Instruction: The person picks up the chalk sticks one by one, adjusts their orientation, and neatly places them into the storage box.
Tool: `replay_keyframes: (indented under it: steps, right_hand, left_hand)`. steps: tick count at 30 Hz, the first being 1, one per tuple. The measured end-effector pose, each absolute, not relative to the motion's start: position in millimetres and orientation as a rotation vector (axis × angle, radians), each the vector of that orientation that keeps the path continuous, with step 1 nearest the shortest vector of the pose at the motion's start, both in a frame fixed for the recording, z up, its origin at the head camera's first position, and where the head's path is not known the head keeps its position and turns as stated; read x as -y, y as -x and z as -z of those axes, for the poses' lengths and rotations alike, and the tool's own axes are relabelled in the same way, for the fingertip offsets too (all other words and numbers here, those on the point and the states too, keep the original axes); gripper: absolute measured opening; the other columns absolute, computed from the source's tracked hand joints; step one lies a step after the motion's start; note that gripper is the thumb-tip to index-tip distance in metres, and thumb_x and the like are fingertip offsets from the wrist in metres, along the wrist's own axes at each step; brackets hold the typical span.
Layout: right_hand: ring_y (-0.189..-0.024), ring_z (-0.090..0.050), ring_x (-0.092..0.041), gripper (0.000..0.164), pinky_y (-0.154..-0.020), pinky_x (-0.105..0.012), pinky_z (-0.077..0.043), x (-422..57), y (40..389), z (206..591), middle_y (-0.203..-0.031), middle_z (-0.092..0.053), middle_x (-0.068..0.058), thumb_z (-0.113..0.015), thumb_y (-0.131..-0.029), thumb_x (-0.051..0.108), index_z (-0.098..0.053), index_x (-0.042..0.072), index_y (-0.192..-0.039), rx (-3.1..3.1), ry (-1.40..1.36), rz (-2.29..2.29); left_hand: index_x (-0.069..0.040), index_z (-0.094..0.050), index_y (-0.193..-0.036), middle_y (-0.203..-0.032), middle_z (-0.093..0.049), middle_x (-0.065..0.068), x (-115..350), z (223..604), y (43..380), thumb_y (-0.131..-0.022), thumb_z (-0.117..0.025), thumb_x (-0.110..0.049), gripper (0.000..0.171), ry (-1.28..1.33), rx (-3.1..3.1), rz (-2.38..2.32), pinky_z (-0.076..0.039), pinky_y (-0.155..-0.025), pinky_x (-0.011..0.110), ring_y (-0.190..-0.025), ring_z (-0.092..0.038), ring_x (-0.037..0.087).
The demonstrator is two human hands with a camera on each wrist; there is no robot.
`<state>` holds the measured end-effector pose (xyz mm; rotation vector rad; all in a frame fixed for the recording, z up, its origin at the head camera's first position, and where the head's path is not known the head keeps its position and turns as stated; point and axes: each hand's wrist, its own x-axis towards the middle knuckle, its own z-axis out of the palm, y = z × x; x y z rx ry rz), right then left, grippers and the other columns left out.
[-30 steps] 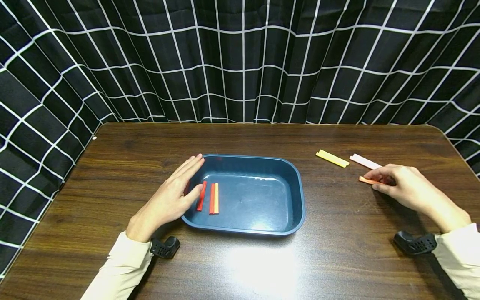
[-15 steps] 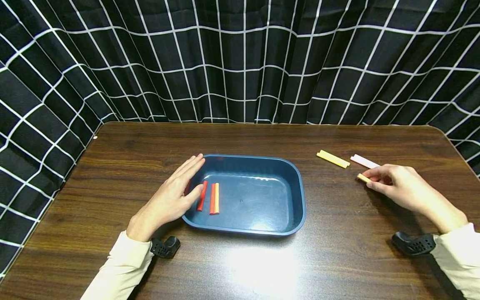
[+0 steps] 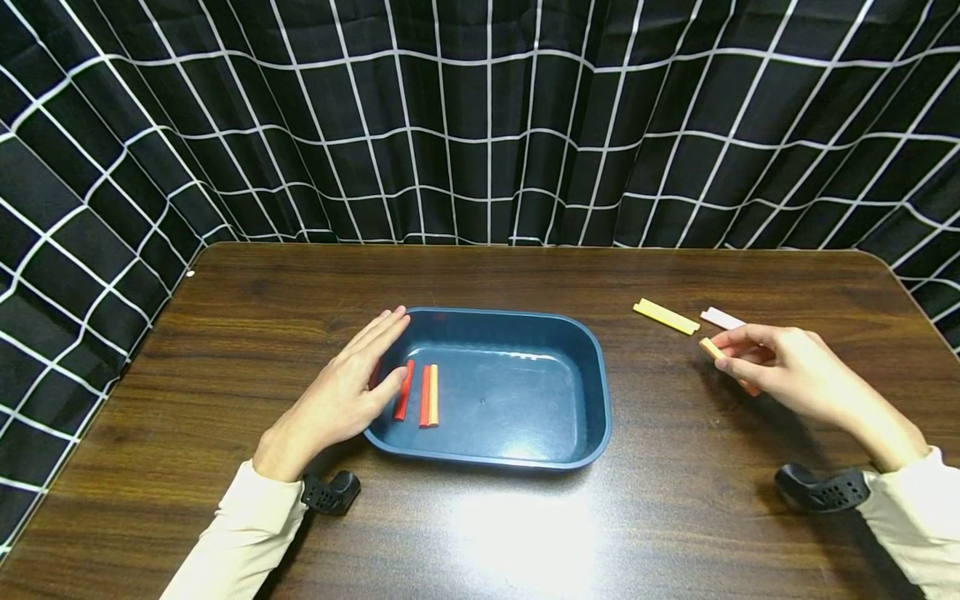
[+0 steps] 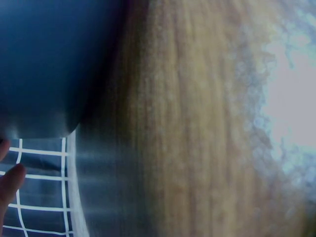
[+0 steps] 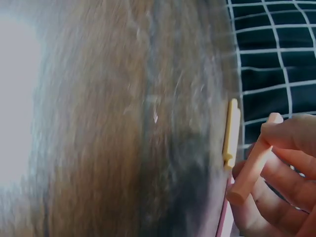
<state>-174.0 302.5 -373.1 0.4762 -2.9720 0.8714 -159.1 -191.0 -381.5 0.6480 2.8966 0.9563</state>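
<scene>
Since the earlier frame, my right grip [image 3: 795,362] has shifted a little left, and the orange stick [image 5: 254,170] has come along, now turned more slantwise. Left side unchanged. That grip pinches the stick between thumb and fingers, both ends poking out; it looks raised off the counter [image 3: 247,333], with a shadow below. Stick's at the right of the scene, well apart from the blue plastic tub [image 3: 510,400].

My left grip [image 3: 333,392] holds nothing: fingers straight, laid over the tub's left rim, thumb reaching inside. The left wrist view gives mostly blurred tub wall and counter, plus fingertips.

In the tub, left part: red stick [image 3: 405,390] by my thumb; just right of it, a red-orange stick [image 3: 425,397] and a yellow-orange stick [image 3: 433,396], side by side, touching.

Far right of the tub: yellow sticks [image 3: 666,317], look like two with ends staggered. Right of those, a pale pink piece [image 3: 722,317], partly hidden behind my right fingers. Black curtain [image 3: 487,125] with white grid lines at the far side.
</scene>
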Motion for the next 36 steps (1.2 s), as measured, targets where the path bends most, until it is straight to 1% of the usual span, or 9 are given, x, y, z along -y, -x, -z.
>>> replay_keyframes:
  steps: [4, 10, 13, 18, 22, 25, 28, 33, 36]
  right_hand:
    - [-0.055, -0.052, 0.000, 0.018, -0.050, -0.020, -0.036, -296, 171, 368, -0.060, -0.059, 0.008, -0.068, -0.092, 0.010, -0.068, 0.003, -0.109, 2.970, -0.491, -0.964]
    - [-0.062, -0.056, 0.001, 0.022, -0.053, -0.018, -0.037, -288, 168, 364, -0.061, -0.060, 0.008, -0.069, -0.091, 0.005, -0.068, 0.002, -0.112, 2.908, -0.562, -1.072]
    - [-0.065, -0.058, 0.004, 0.022, -0.054, -0.016, -0.039, -283, 167, 361, -0.065, -0.063, 0.011, -0.070, -0.090, 0.004, -0.068, 0.002, -0.112, 2.888, -0.577, -1.100]
    - [-0.072, -0.062, 0.007, 0.021, -0.057, -0.014, -0.044, -272, 165, 355, -0.078, -0.068, 0.017, -0.069, -0.090, 0.004, -0.068, 0.001, -0.111, 2.882, -0.579, -1.136]
    - [-0.073, -0.064, 0.007, 0.022, -0.058, -0.015, -0.051, -263, 163, 352, -0.084, -0.068, 0.021, -0.068, -0.091, 0.002, -0.066, -0.003, -0.112, 2.853, -0.543, -1.253]
    - [-0.075, -0.066, 0.006, 0.025, -0.059, -0.018, -0.056, -257, 163, 352, -0.088, -0.067, 0.023, -0.066, -0.092, -0.001, -0.062, -0.009, -0.115, 2.801, -0.509, -1.402]
    - [-0.076, -0.069, 0.003, 0.025, -0.062, -0.021, -0.059, -251, 161, 351, -0.089, -0.070, 0.020, -0.065, -0.093, 0.000, -0.059, -0.009, -0.116, 2.771, -0.478, -1.514]
    - [-0.075, -0.071, -0.002, 0.023, -0.065, -0.022, -0.060, -242, 158, 345, -0.089, -0.072, 0.016, -0.066, -0.093, 0.004, -0.060, -0.001, -0.115, 2.769, -0.447, -1.567]
    - [-0.075, -0.071, -0.002, 0.024, -0.066, -0.022, -0.060, -237, 156, 342, -0.089, -0.072, 0.015, -0.066, -0.094, 0.005, -0.060, -0.001, -0.116, 2.765, -0.447, -1.576]
  left_hand:
    - [-0.009, -0.034, -0.155, -0.164, -0.027, 0.006, 191, 382, 160, -0.098, -0.060, -0.022, 0.064, -0.654, -2.893, -0.958, -0.020, -0.124, 0.050, -0.154, -0.020, 0.026]
    - [-0.008, -0.035, -0.154, -0.164, -0.028, 0.006, 191, 382, 161, -0.098, -0.060, -0.021, 0.063, -0.670, -2.900, -0.954, -0.021, -0.124, 0.051, -0.154, -0.021, 0.029]
    - [-0.009, -0.034, -0.154, -0.164, -0.028, 0.006, 191, 382, 161, -0.098, -0.060, -0.021, 0.064, -0.664, -2.896, -0.958, -0.020, -0.124, 0.050, -0.154, -0.020, 0.027]
    - [-0.010, -0.034, -0.155, -0.165, -0.027, 0.005, 191, 382, 160, -0.098, -0.060, -0.022, 0.064, -0.650, -2.889, -0.963, -0.020, -0.125, 0.050, -0.154, -0.020, 0.027]
    - [-0.010, -0.033, -0.155, -0.165, -0.026, 0.004, 191, 382, 160, -0.098, -0.060, -0.022, 0.064, -0.641, -2.885, -0.966, -0.020, -0.125, 0.050, -0.154, -0.019, 0.027]
    - [-0.011, -0.033, -0.155, -0.165, -0.026, 0.004, 191, 382, 159, -0.098, -0.059, -0.022, 0.064, -0.640, -2.888, -0.967, -0.020, -0.125, 0.050, -0.155, -0.019, 0.026]
    - [-0.011, -0.033, -0.155, -0.165, -0.027, 0.005, 191, 382, 159, -0.098, -0.059, -0.022, 0.064, -0.646, -2.891, -0.967, -0.020, -0.125, 0.050, -0.155, -0.019, 0.025]
    - [-0.011, -0.033, -0.155, -0.165, -0.026, 0.003, 191, 382, 158, -0.099, -0.059, -0.022, 0.063, -0.643, -2.887, -0.965, -0.020, -0.125, 0.050, -0.155, -0.019, 0.024]
    - [-0.011, -0.033, -0.155, -0.165, -0.026, 0.003, 191, 381, 158, -0.099, -0.059, -0.022, 0.063, -0.641, -2.887, -0.960, -0.020, -0.125, 0.050, -0.155, -0.018, 0.023]
